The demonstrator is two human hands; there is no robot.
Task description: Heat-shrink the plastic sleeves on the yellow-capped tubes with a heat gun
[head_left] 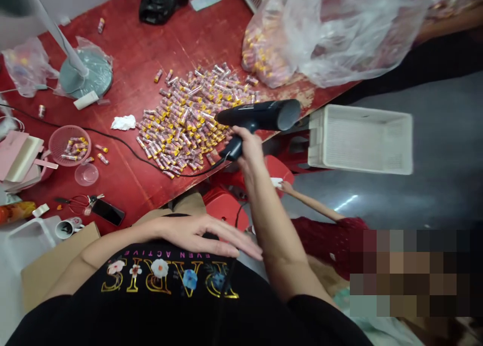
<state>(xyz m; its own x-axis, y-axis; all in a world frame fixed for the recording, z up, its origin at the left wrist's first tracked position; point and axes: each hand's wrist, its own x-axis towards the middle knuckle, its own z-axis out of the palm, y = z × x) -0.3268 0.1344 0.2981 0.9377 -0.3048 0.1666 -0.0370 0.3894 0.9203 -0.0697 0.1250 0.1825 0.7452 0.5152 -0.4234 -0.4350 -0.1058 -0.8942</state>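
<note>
My right hand (pixel 247 146) is wrapped round the handle of a black hair dryer (pixel 260 115), whose wide end points right. The dryer is over the right edge of a large heap of small tubes with yellow caps (pixel 184 119), on the red table (pixel 124 170). A black cord runs from its handle leftward across the table. Close to my black shirt, my left hand (pixel 211 234) is held flat with fingers stretched toward my right forearm, and nothing is in it.
A plastic bag of tubes (pixel 267 54) lies at the table's far right. A white crate (pixel 362 140) stands beyond the edge, near another person's arm (pixel 317 205). At left are a lamp base (pixel 86 74), pink basket (pixel 70 145), phone (pixel 108 211) and mug (pixel 68 228).
</note>
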